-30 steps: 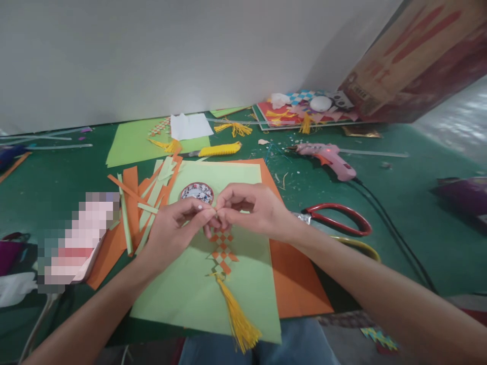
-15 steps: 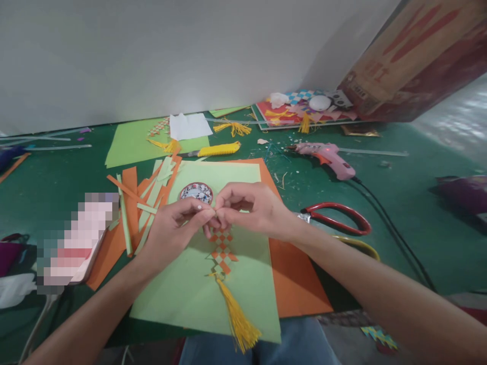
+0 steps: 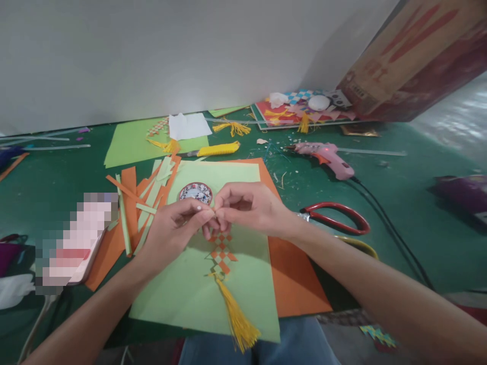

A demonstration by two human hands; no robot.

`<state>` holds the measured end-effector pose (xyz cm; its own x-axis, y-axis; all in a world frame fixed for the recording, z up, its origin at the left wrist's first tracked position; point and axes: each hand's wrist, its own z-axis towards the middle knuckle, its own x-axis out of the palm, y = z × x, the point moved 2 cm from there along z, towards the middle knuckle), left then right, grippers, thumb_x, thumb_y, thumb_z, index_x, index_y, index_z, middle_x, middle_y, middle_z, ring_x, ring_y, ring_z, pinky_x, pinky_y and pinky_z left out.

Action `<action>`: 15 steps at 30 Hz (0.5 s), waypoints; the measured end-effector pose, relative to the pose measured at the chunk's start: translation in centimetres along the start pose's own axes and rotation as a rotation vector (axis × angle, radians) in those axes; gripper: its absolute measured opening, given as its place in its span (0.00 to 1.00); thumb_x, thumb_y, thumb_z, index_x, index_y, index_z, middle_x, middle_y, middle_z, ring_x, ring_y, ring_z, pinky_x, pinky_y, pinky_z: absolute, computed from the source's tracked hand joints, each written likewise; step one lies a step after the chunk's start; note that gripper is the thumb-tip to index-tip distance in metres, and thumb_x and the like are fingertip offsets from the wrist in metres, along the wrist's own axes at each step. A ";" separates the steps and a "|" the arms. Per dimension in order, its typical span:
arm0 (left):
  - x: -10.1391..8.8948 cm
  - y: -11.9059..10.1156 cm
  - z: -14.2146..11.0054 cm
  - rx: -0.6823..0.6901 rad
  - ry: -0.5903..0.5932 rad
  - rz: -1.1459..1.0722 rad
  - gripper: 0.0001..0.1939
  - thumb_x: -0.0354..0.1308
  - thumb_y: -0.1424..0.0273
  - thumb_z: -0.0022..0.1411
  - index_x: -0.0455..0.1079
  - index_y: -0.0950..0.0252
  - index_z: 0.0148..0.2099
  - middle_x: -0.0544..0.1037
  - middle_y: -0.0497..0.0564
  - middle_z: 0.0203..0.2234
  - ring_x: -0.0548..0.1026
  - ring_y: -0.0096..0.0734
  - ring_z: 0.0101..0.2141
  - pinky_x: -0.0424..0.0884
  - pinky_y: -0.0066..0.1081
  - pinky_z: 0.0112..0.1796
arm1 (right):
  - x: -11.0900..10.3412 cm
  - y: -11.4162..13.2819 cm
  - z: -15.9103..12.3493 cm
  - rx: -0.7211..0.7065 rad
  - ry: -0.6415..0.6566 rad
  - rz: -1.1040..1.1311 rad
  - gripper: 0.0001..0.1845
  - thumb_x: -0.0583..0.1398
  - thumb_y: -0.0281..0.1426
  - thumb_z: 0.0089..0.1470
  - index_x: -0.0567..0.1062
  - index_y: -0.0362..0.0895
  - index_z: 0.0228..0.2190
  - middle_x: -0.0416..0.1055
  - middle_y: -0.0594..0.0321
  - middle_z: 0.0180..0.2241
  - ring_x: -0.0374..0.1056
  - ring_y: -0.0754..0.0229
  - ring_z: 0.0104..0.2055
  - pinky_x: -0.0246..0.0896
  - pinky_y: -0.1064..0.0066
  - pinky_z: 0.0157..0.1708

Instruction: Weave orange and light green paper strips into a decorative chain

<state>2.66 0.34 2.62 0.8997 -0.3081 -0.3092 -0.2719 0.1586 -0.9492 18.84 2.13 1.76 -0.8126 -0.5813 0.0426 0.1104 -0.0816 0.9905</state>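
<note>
My left hand (image 3: 173, 225) and my right hand (image 3: 256, 210) meet fingertip to fingertip over light green paper (image 3: 175, 294). Both are closed in a pinch around the upper end of an orange and green woven paper piece (image 3: 221, 253). My fingers hide that end, so its details cannot be made out. From the lower end of the weave a yellow tassel (image 3: 239, 319) runs down across the paper toward my lap. Just behind my left fingers sits a round dish (image 3: 195, 192) of small black and white bits.
Paper strips (image 3: 129, 203) and a phone (image 3: 76, 243) lie at left. A yellow utility knife (image 3: 218, 149) is behind the paper. To the right are a pink glue gun (image 3: 327, 157) with its cord and red-handled scissors (image 3: 338, 215). Orange paper (image 3: 297, 284) lies underneath.
Almost nothing differs. My hands keep the same pinch in the same place, and the whole view has shifted very slightly.
</note>
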 end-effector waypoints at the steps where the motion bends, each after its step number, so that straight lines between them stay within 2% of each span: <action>1: 0.0 0.0 0.0 0.000 0.002 -0.002 0.10 0.55 0.70 0.60 0.71 0.64 0.27 0.76 0.47 0.20 0.72 0.24 0.20 0.70 0.25 0.26 | 0.0 0.0 0.0 -0.003 -0.003 0.003 0.08 0.61 0.32 0.51 0.69 0.41 0.26 0.69 0.65 0.21 0.67 0.68 0.24 0.66 0.75 0.26; 9: 0.0 -0.1 -0.1 0.035 0.012 -0.035 0.10 0.54 0.72 0.60 0.70 0.64 0.27 0.76 0.46 0.20 0.72 0.22 0.21 0.69 0.23 0.25 | 0.1 -0.3 0.0 -0.006 0.000 0.072 0.07 0.61 0.30 0.51 0.69 0.40 0.26 0.69 0.65 0.21 0.67 0.68 0.24 0.66 0.76 0.26; 15: 0.0 -0.2 -0.2 0.009 0.003 -0.053 0.10 0.54 0.74 0.60 0.70 0.64 0.26 0.75 0.45 0.19 0.73 0.22 0.21 0.69 0.23 0.25 | 0.0 -0.4 0.1 -0.006 0.053 0.163 0.05 0.61 0.27 0.52 0.70 0.39 0.27 0.70 0.66 0.22 0.68 0.69 0.24 0.66 0.77 0.26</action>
<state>2.68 0.14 2.76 0.9117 -0.3192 -0.2586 -0.2209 0.1499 -0.9637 18.76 2.26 1.35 -0.7520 -0.6294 0.1957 0.2418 0.0128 0.9702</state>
